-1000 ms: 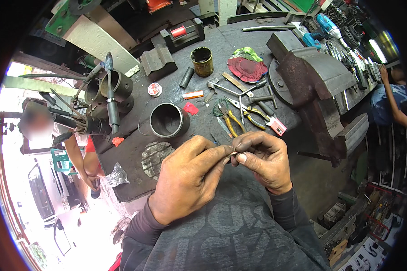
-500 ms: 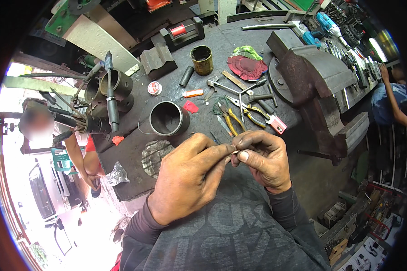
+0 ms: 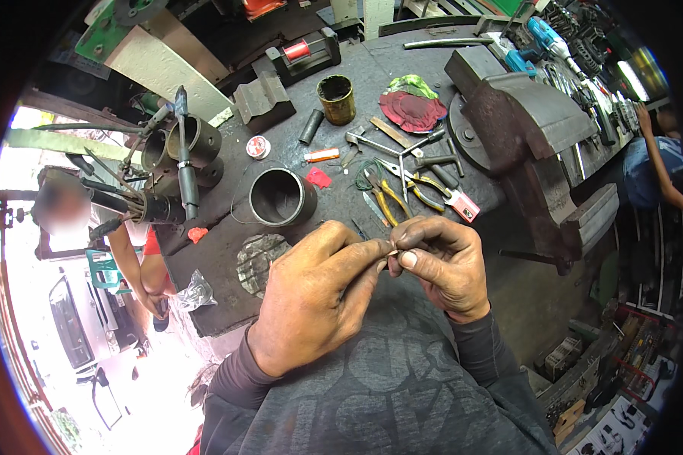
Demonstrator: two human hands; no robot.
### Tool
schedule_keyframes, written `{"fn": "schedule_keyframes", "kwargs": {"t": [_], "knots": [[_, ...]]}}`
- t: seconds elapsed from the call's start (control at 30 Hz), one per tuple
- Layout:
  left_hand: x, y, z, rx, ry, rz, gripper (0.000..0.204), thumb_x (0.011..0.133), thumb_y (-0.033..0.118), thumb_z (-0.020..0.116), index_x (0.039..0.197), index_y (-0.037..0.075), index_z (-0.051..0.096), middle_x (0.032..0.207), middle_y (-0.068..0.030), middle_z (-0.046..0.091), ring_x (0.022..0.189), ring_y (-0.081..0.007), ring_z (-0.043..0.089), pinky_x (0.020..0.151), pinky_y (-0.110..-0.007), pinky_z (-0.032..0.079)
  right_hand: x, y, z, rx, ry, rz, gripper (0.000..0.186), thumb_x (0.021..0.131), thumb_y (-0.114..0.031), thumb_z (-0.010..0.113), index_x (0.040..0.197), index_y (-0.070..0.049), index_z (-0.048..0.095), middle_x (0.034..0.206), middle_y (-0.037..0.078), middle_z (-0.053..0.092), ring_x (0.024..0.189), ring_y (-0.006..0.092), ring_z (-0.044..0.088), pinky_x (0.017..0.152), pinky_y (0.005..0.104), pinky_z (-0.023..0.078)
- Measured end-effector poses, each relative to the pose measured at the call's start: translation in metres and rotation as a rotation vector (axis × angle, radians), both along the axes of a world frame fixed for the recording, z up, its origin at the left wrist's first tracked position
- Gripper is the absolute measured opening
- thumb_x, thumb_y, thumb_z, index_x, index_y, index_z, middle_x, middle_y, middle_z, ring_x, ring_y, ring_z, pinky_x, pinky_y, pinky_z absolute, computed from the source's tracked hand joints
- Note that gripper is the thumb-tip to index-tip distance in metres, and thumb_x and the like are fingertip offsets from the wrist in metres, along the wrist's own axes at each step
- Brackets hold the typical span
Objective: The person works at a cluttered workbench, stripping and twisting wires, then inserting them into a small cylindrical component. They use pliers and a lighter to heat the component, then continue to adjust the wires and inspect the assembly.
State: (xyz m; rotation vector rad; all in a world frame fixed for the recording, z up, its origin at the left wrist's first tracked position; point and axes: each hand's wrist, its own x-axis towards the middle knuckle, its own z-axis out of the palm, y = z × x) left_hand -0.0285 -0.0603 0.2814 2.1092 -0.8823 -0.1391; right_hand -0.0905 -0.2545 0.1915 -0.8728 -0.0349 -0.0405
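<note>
My left hand [image 3: 319,292] and my right hand [image 3: 442,267] meet in front of my chest, near the bench's front edge. Thumb and fingers of both are pinched together on one tiny pale piece [image 3: 392,253], too small to name and mostly covered by fingertips. Just beyond them on the bench lie yellow-handled pliers [image 3: 388,199], a second pair of pliers [image 3: 426,192] and a loop of thin green wire [image 3: 367,174]. A dark metal cylinder [image 3: 282,199] stands beyond my left hand, with a red scrap [image 3: 319,178] beside it.
A large bench vise [image 3: 535,121] takes up the right side. Farther back are a grimy yellow can [image 3: 337,101], a red cloth [image 3: 412,111] and a hammer [image 3: 442,161]. A blue power drill [image 3: 552,39] lies far right. One person sits at left; another person's arm shows at right.
The bench and its things have shifted very slightly in view. Both hands stay pinched together in nearly the same place.
</note>
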Motion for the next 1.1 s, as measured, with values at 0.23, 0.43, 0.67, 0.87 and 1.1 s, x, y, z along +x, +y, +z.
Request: {"fn": "schedule_keyframes", "kwargs": {"t": [0.23,0.43,0.67,0.87,1.1], "knots": [[-0.002,-0.002,-0.002,-0.009,-0.002,-0.005,0.026,0.084,-0.001,0.077,0.110,0.002,0.073,0.088,-0.0110,0.061,0.073,-0.0284,0.065,0.064,-0.039,0.052,-0.002,-0.004,-0.001,-0.029,0.004,-0.003,0.020,0.092,0.007,0.073,0.111,0.007,0.069,0.111,0.017,0.070,0.093,0.0201,0.072,0.083,0.0328,0.063],[-0.004,-0.005,-0.004,0.005,-0.020,0.014,0.026,0.083,0.001,0.078,0.107,0.003,0.071,0.085,-0.0101,0.057,0.071,-0.0291,0.062,0.064,-0.040,0.051,-0.002,-0.005,0.000,-0.070,0.007,-0.014,0.020,0.091,0.007,0.074,0.111,0.007,0.069,0.111,0.017,0.070,0.093,0.0196,0.073,0.083,0.0317,0.063],[-0.008,-0.009,-0.003,0.011,-0.048,0.051,0.022,0.083,0.000,0.081,0.105,0.004,0.077,0.084,-0.0072,0.064,0.067,-0.0186,0.063,0.058,-0.032,0.049,-0.004,-0.004,0.000,-0.062,0.040,-0.018,0.020,0.092,0.007,0.074,0.111,0.007,0.069,0.111,0.017,0.070,0.094,0.0201,0.073,0.084,0.0323,0.064],[-0.009,-0.009,-0.004,0.033,-0.086,0.021,0.023,0.083,0.001,0.079,0.105,0.003,0.073,0.085,-0.0088,0.060,0.071,-0.0230,0.063,0.062,-0.035,0.050,-0.005,-0.002,-0.003,-0.022,0.036,-0.010,0.020,0.092,0.007,0.074,0.112,0.007,0.069,0.111,0.017,0.070,0.094,0.0205,0.073,0.084,0.0335,0.065],[-0.010,-0.008,-0.004,0.043,-0.077,0.030,0.023,0.084,0.000,0.080,0.107,0.003,0.075,0.087,-0.0090,0.065,0.069,-0.0207,0.066,0.058,-0.032,0.051,-0.005,-0.002,-0.007,0.005,0.046,-0.005,0.021,0.093,0.006,0.073,0.113,0.007,0.068,0.110,0.017,0.070,0.094,0.0208,0.073,0.084,0.0337,0.065]]}}
